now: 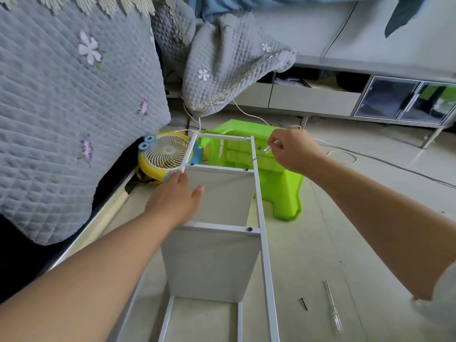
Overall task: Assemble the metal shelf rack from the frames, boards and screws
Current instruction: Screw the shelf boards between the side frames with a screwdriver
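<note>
On the tiled floor, at its left edge, a grey quilted cover with embroidered purple flowers (74,107) drapes over furniture; soft, diamond-stitched, not part of the job. Just right of it a yellow-and-blue cartoon desk fan with white plastic grille (167,154) leans near the rack's far left corner.

The left hand (176,198) lies flat, fingers straight and together, pressed on the grey matt shelf board (219,193) beside the left upright, likely to stop the rack shifting under driving force.

The white square-tube metal frame (261,218) lies ladder-like on top, crossbars over the boards, black screw heads (250,229) at the right-hand joints. Smooth painted steel, thin-walled by the look.

Behind it a bright green moulded plastic stool (281,188) lies tipped over, touching or just beside the frame's far end; I cannot tell which.

The right hand (294,150) pinches a clear-handled screwdriver (265,151), tip aimed at the right upright near the upper crossbar joint. Probably seating a screw there.

Near the floor's right side: a loose black screw (304,304) and a second clear-handled slim screwdriver (333,308), close at hand.
</note>
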`<state>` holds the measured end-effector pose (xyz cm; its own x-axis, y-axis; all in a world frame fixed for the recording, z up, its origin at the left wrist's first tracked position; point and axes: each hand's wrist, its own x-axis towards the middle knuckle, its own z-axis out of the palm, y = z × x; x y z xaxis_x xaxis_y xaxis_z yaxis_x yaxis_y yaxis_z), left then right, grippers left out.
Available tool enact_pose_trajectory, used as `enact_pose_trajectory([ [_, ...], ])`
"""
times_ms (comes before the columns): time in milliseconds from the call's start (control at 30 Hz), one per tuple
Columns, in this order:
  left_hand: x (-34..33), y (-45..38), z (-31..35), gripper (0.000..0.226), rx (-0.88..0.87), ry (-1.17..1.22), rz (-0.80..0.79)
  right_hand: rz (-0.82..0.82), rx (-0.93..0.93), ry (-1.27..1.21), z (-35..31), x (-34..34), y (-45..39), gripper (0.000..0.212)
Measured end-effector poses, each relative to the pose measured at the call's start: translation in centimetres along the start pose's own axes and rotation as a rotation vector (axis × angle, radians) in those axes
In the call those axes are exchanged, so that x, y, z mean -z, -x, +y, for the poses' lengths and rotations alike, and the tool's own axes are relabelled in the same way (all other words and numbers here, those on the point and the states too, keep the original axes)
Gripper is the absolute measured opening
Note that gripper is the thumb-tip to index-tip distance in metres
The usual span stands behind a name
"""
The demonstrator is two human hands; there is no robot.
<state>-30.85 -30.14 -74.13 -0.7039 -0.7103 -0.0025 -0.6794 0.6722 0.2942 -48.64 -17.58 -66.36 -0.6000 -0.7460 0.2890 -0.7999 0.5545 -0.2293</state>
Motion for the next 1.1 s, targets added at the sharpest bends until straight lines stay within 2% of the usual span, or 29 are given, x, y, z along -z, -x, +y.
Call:
enact_pose_trajectory([
  [200,-0.9,-1.2,0.0,0.045,0.035,-0.004,0.044,-0.082,0.067,0.033,0.6,-0.9,-1.0,0.027],
  [400,-1.8,-0.8,-1.0,0.056,0.016,-0.062,-0.070,-0.129,0.116,0.094,0.6,-0.9,-2.2,0.026],
  [500,-2.0,-0.6,-1.2,0.058,0.007,-0.079,-0.047,-0.094,0.099,0.056,0.5,-0.8,-2.3,0.027],
  [767,-2.2,-0.7,-1.0,0.059,0.007,-0.173,-0.039,-0.154,0.066,0.138,0.1,-0.9,-2.2,0.027],
  [1100,-2.6,-1.0,-1.1,0.060,0.001,-0.081,-0.008,-0.230,0.028,0.191,-1.1,-0.7,-2.4,0.029],
])
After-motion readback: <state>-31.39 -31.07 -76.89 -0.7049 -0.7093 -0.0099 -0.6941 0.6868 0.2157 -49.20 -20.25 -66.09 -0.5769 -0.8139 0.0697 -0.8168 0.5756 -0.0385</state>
